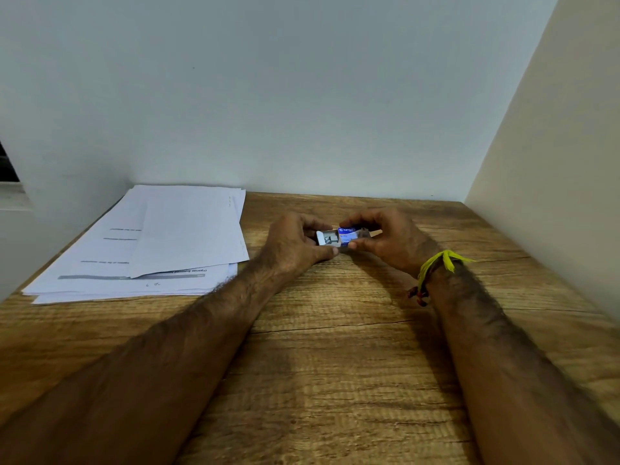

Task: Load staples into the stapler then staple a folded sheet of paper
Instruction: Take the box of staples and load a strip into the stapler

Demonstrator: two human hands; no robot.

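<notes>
A small blue and white staple box (345, 237) is held between both hands above the far middle of the wooden table (335, 364). Its white inner tray (327, 237) is slid out to the left, and grey staple strips show inside it. My left hand (295, 245) pinches the tray end with thumb and fingers. My right hand (389, 238) pinches the blue sleeve. A stack of white printed paper sheets (151, 243) lies at the table's far left. No stapler is visible.
A pale wall runs along the table's far edge, and a cream side panel (553, 196) closes the right side. A yellow thread band and dark beads (432, 273) circle my right wrist. Bare wood lies in front of my forearms.
</notes>
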